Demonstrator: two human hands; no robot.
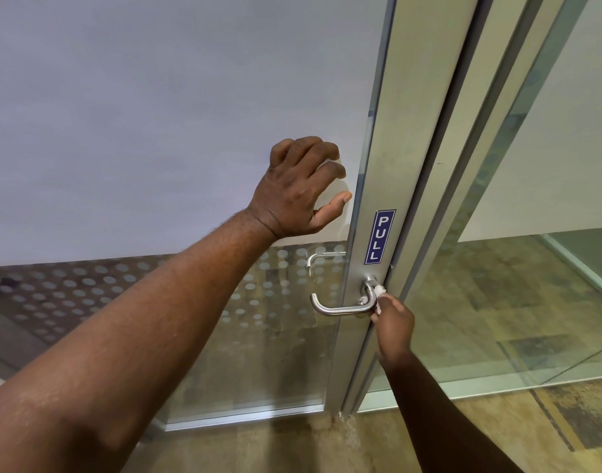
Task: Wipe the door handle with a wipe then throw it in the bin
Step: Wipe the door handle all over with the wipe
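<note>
A brushed steel lever door handle (340,308) sticks out from the aluminium stile of a glass door (378,186). My right hand (393,327) holds a small white wipe (379,294) pressed against the handle's bend, close to its round base. Most of the wipe is hidden inside my fingers. My left hand (301,192) rests above on the frosted glass panel, fingers spread and holding nothing, just left of the stile. No bin is in view.
A blue PULL sign (379,236) is stuck on the stile above the handle. A second handle (321,258) shows through the glass on the far side. A fixed glass panel (518,268) stands to the right. Tan patterned carpet (463,435) covers the floor.
</note>
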